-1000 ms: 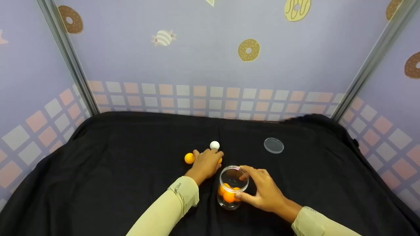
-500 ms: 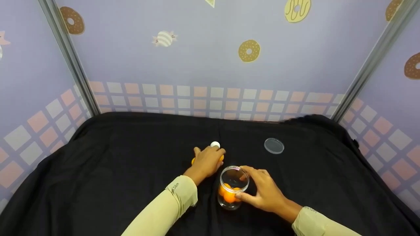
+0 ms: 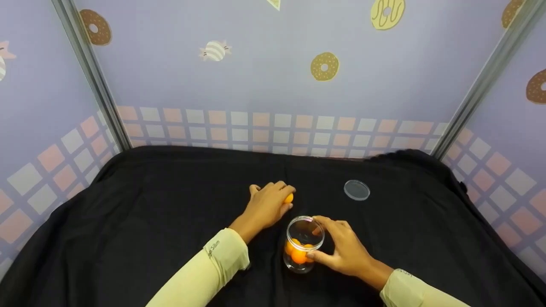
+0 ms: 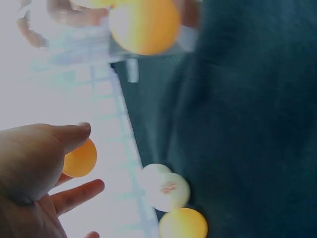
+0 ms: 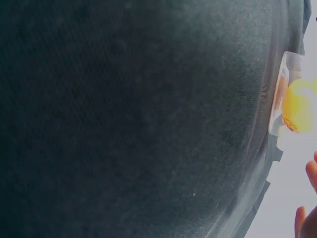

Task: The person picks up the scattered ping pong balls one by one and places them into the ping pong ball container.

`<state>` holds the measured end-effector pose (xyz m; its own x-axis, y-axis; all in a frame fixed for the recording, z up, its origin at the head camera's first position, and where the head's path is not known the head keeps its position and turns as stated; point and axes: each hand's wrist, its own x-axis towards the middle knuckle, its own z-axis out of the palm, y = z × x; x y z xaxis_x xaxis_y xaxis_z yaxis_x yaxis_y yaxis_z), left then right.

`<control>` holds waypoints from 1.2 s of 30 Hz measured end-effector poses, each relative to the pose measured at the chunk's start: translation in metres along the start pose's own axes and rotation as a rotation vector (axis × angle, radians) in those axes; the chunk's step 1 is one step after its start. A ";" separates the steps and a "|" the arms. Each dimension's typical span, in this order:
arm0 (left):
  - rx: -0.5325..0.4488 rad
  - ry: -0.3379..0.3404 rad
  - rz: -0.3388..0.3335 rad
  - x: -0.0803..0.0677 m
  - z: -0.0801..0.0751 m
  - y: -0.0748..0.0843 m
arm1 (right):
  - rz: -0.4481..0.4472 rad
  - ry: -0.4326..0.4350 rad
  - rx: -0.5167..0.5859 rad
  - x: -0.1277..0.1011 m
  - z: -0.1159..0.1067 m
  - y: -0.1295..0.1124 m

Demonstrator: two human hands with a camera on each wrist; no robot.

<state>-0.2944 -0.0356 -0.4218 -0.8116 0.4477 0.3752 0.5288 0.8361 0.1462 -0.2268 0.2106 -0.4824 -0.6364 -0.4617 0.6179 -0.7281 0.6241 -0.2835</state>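
Note:
My left hand (image 3: 265, 205) is over the cloth behind the jar and pinches an orange ping-pong ball (image 3: 289, 198). In the left wrist view, the thumb and a finger hold that ball (image 4: 80, 159). Two white ping-pong balls (image 4: 170, 192) and another orange ball (image 4: 183, 225) lie on the cloth there; in the head view the hand hides them. With thumb and fingers around its upper side, my right hand (image 3: 343, 249) grips a clear, uncovered jar (image 3: 297, 268). Several orange balls (image 3: 299, 256) lie inside it. Only fingertips (image 5: 312, 174) of that hand show in the right wrist view.
A clear round lid (image 3: 357, 190) lies flat on the black cloth (image 3: 183, 213), behind and right of the jar. Patterned walls (image 3: 264, 76) enclose the table at the back and both sides, with metal posts (image 3: 96, 81) at the corners.
My left hand has moved slightly farther from me and lifted an orange ball. The white ball and left orange ball are now hidden behind it. My right hand and the jar stay put.

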 end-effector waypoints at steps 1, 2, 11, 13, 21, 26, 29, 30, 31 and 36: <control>-0.006 0.003 0.004 -0.001 -0.004 0.002 | 0.000 0.000 -0.001 0.000 0.000 0.000; -0.013 0.007 0.011 -0.002 -0.008 0.004 | 0.000 0.001 -0.002 0.000 0.000 0.000; -0.001 0.002 0.121 -0.014 -0.038 0.030 | -0.016 0.008 0.010 0.001 0.000 0.001; 0.005 0.001 0.152 -0.018 -0.042 0.036 | -0.020 0.006 0.015 0.002 0.000 0.001; 0.027 0.029 0.253 -0.034 -0.046 0.049 | -0.045 0.009 0.023 0.003 0.002 0.002; 0.058 0.033 0.303 -0.046 -0.044 0.052 | -0.058 0.010 0.039 0.002 0.002 0.002; 0.053 0.028 0.312 -0.052 -0.044 0.054 | -0.054 0.012 0.039 0.002 0.002 0.003; 0.044 0.026 0.311 -0.053 -0.044 0.054 | -0.053 0.012 0.036 0.002 0.002 0.003; 0.034 0.022 0.308 -0.054 -0.044 0.054 | -0.051 0.014 0.032 0.002 0.002 0.003; 0.001 0.007 0.294 -0.056 -0.045 0.055 | -0.050 0.017 0.017 0.002 0.002 0.002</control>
<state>-0.2091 -0.0288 -0.3938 -0.6217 0.6687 0.4078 0.7408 0.6710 0.0291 -0.2297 0.2102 -0.4832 -0.5949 -0.4808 0.6441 -0.7629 0.5900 -0.2642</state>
